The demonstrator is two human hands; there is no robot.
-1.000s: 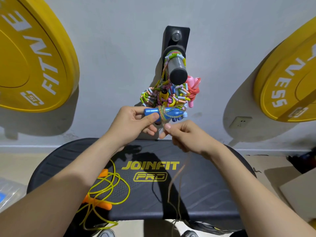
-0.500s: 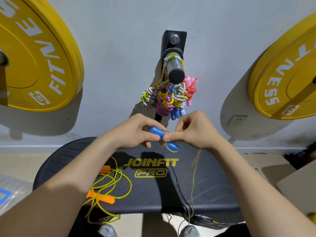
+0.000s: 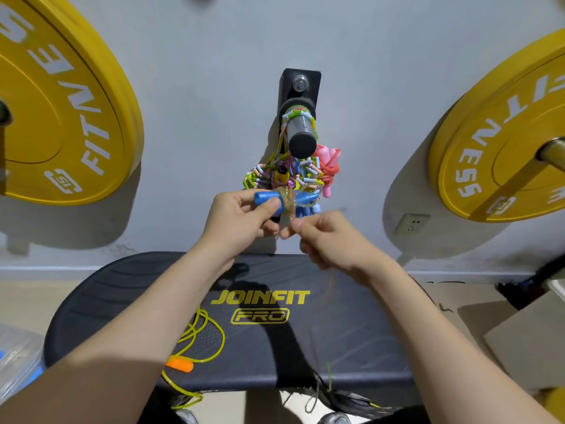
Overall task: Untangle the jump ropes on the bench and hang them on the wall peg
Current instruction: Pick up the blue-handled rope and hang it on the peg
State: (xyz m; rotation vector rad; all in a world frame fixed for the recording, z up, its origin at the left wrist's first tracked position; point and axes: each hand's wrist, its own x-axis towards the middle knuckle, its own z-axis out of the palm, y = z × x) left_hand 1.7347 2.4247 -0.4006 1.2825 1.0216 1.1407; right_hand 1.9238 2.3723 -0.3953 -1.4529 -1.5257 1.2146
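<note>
Left fingers [image 3: 270, 206]: thumb and curled fingers of the left hand [image 3: 241, 221] clamped on a pair of blue plastic jump-rope handles [image 3: 264, 198], held level in front of the wall.
Right fingers [image 3: 298, 225]: tips of the right hand [image 3: 333, 240] pressed together, pinching a thin translucent cord [image 3: 289, 201] just under the handles.
Cord: wound round the handles' middle; the rest trailed down over the bench, blurred, possibly reaching the floor.
Peg: black cylindrical wall peg [image 3: 301, 133] above the hands, carrying multicoloured beaded ropes [image 3: 260, 175] and a pink rope bundle [image 3: 328, 163].
Bench: black padded bench [image 3: 351, 332]; a yellow rope with orange handles [image 3: 211, 341] lay on its left part.
Wall: yellow weight plates [image 3: 61, 117] on either side.
</note>
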